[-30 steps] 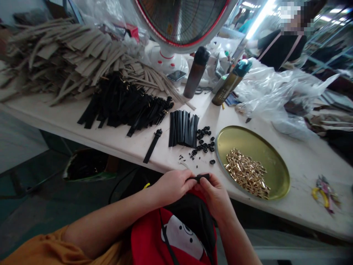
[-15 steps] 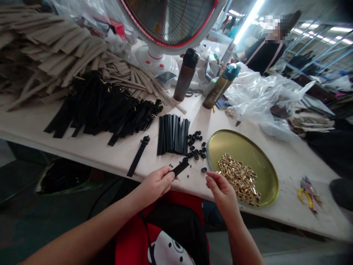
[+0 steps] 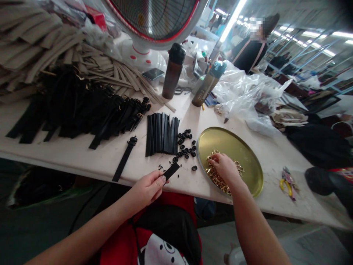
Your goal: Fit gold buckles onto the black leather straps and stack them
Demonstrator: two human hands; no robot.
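My left hand point(image 3: 151, 187) pinches a short black strap point(image 3: 171, 171) between thumb and fingers near the table's front edge. On the right, my right hand point(image 3: 224, 169) reaches into a round gold tray point(image 3: 249, 162), its curled fingertips down among small gold buckles point(image 3: 220, 185). What those fingertips grip is hidden in the pile. Small black loops point(image 3: 187, 151) lie between the tray and a row of flat black strips point(image 3: 162, 134). One loop point(image 3: 194, 168) sits apart, nearer the tray. Left of the strips lies a strap with a buckle end point(image 3: 125, 158).
A heap of black buckled straps point(image 3: 91, 110) and beige strips point(image 3: 110, 70) covers the left. Behind stand a fan point(image 3: 154, 22), a dark bottle point(image 3: 173, 71) and a green-brown bottle point(image 3: 208, 84). Yellow-handled pliers point(image 3: 286, 186) lie right of the tray. Another person point(image 3: 249, 51) is farther back.
My right hand has moved right, from beside the lone black loop into the buckles in the tray. My left hand keeps the strap. The view has shifted, so the scene appears farther left.
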